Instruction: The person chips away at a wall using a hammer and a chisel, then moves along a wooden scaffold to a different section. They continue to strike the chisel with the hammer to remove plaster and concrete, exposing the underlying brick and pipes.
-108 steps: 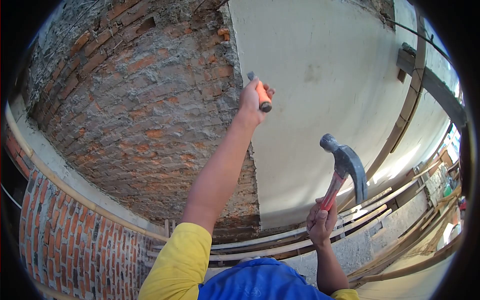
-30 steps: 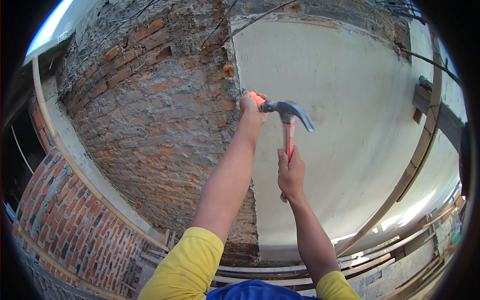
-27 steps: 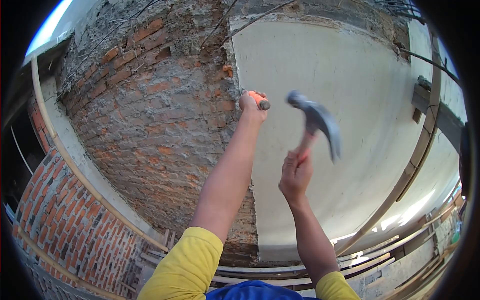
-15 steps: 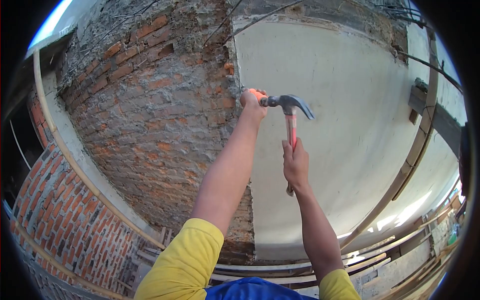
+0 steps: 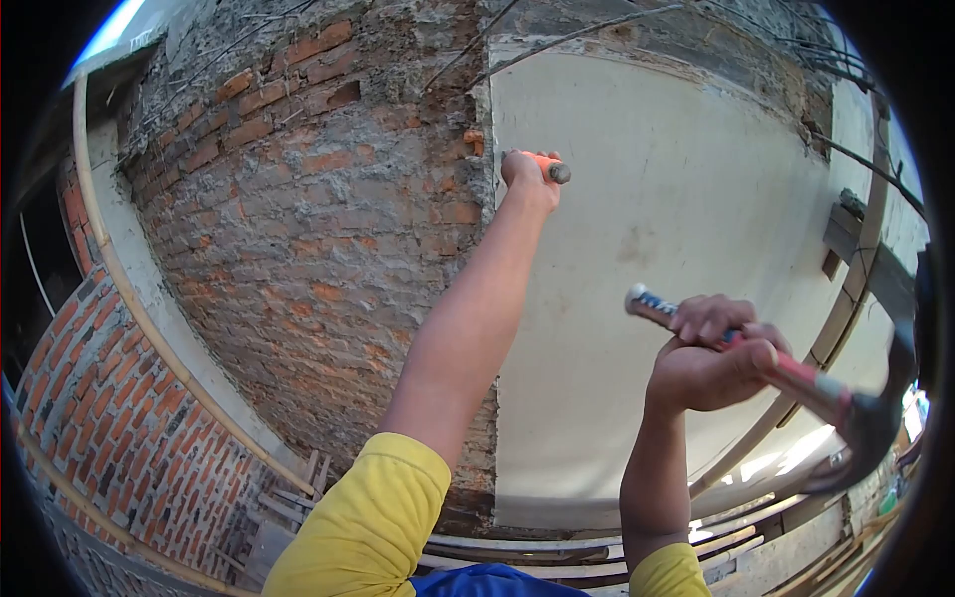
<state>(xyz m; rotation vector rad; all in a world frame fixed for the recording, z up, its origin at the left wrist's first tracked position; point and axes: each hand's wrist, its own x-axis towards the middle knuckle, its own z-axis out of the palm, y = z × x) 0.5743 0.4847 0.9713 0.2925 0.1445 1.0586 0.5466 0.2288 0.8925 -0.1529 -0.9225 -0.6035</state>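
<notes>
My left hand (image 5: 529, 183) is wrapped round an orange-gripped chisel (image 5: 560, 172) at the edge where brickwork meets a pale panel. The chisel's round metal butt points right, and its working tip is hidden behind the hand and wall edge. Down to the right, my right hand (image 5: 704, 370) grips a claw hammer (image 5: 808, 386) by its red handle. The hammer lies slanted, its blurred head low at the right and its handle end at the upper left, well apart from the chisel.
A rough brick wall (image 5: 328, 259) fills the left, beside the smooth pale panel (image 5: 587, 269). Bare rods (image 5: 577, 38) stick out overhead. Bamboo poles (image 5: 149, 318) slant down at the left, and a wooden post (image 5: 846, 289) stands right. Planks and poles (image 5: 557, 547) lie below.
The hammer has swung away from the chisel, down and to the right, with my right hand turning over. My left hand still holds the chisel at the wall edge; the view has shifted slightly.
</notes>
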